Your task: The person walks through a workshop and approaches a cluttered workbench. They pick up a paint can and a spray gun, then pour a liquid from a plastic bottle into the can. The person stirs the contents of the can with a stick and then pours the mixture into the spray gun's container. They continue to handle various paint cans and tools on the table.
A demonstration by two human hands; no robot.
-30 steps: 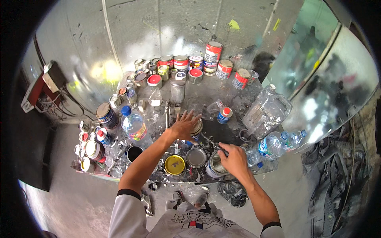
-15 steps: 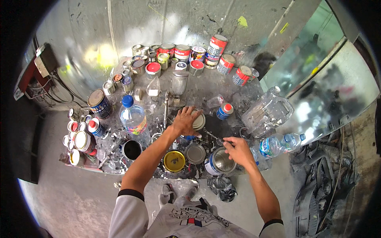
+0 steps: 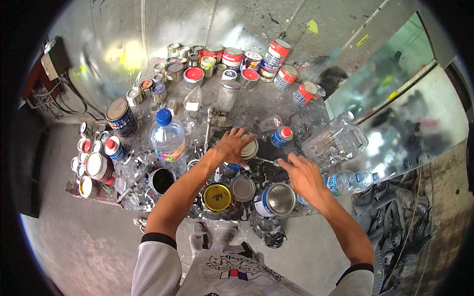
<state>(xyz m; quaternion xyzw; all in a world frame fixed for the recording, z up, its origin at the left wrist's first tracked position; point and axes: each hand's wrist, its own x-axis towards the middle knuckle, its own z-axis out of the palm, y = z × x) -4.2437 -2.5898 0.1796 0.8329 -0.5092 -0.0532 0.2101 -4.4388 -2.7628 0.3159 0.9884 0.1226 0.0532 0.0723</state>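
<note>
My left hand [image 3: 233,149] spans a round paint can with a pale lid [image 3: 251,149], thumb at its near side, holding it on the table. My right hand [image 3: 303,175] is closed on the end of a thin metal rod-like tool [image 3: 266,160]. The tool's far tip meets the can's rim, partly hidden near my left hand. Nearer me stand a yellow-topped can [image 3: 217,198], a grey round lid or can [image 3: 242,189] and an open, shiny-walled can [image 3: 281,199]. A small blue bottle with a red cap [image 3: 282,137] stands beyond the tool.
A big clear bottle with a blue cap [image 3: 168,140] and an open dark-filled can [image 3: 163,181] stand left. Several paint cans [image 3: 232,58] line the table's back. Right lie a clear jug [image 3: 335,140] and plastic bottles [image 3: 345,182]. A spray gun-like metal tool [image 3: 209,126] lies mid-table.
My right hand has moved up and a little right, and the tool now lies flatter. My left hand stays on the can. The whole view has shifted slightly.
</note>
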